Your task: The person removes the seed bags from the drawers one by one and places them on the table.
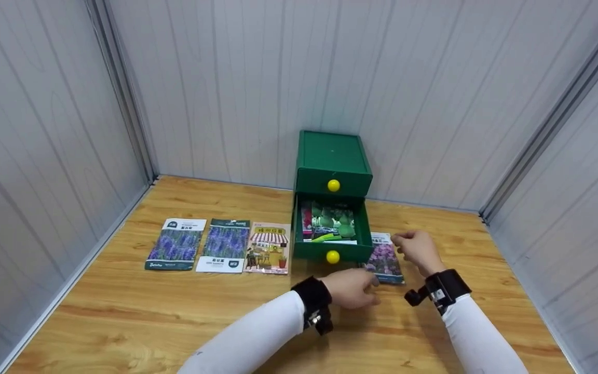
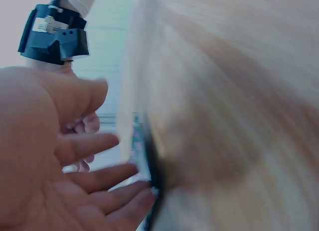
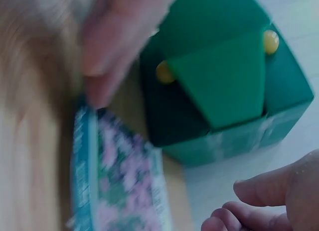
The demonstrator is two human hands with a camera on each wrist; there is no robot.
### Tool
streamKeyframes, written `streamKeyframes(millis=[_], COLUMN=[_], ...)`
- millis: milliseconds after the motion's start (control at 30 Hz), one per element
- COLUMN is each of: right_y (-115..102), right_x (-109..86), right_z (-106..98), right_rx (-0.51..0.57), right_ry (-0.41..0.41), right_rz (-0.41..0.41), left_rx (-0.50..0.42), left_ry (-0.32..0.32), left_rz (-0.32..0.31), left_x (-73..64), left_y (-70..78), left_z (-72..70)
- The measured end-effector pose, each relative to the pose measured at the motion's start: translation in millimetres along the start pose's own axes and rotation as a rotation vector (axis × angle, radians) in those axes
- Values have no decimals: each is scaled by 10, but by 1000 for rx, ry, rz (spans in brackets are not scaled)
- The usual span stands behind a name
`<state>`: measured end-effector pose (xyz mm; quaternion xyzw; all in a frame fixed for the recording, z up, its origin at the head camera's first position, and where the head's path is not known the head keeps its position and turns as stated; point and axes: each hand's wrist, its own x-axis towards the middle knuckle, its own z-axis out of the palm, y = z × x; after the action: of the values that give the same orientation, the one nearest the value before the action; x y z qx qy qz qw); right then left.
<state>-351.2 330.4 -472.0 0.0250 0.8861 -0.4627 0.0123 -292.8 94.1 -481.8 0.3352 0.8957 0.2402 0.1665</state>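
Note:
A seed packet point(image 1: 386, 262) with pink flowers lies to the right of a green drawer cabinet point(image 1: 333, 153). My left hand point(image 1: 351, 288) reaches in at its near left corner. In the left wrist view the fingers point(image 2: 112, 176) are spread and nearly straight, their tips right at the dark packet edge. Over the packet's far right side, my right hand point(image 1: 417, 250) hovers with loosely bent fingers and nothing visible in its grasp. The right wrist view shows the pink-flowered packet point(image 3: 124, 176) beside the cabinet, with blurred left fingertips point(image 3: 99, 86) at its blue end.
The cabinet's lower drawer point(image 1: 307, 252) is pulled out, with several packets point(image 1: 333, 221) inside; its upper drawer is closed. Left of it lie two purple-flower packets point(image 1: 175, 246) point(image 1: 225, 246) and a shop-picture packet point(image 1: 268, 252). White panel walls point(image 1: 257, 88) enclose the wooden table point(image 1: 148, 317).

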Motion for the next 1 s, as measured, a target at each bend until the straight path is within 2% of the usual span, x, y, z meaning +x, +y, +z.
streamKeyframes(millis=[133,367,533,633,733,867,1000], right_y=[-208,-508,-658,-722,-785,-891,-1022], right_x=[-31,-82,-89,-79,-62,-35,-29], right_z=[5,27,42,48,68,149,266], right_rx=[-10,-24,-28,-37,-45,-51,-90], right_ry=[7,-5,-24,-25,-24,-20,-32], right_rz=[-55,-128,-174,-191,-206,-226,-228], left_rx=[-31,-148,-230,-298,-365,-420,-437], left_ry=[4,24,85,157,253,379,454], left_rz=[77,136,178,152,100,-26,-153], left_x=[-87,-275,-428,-482,-497,-480,-439], left_y=[17,-34,-121,-200,-281,-385,-498], left_z=[-173,-534,-843,-995,-1092,-1143,-1151])
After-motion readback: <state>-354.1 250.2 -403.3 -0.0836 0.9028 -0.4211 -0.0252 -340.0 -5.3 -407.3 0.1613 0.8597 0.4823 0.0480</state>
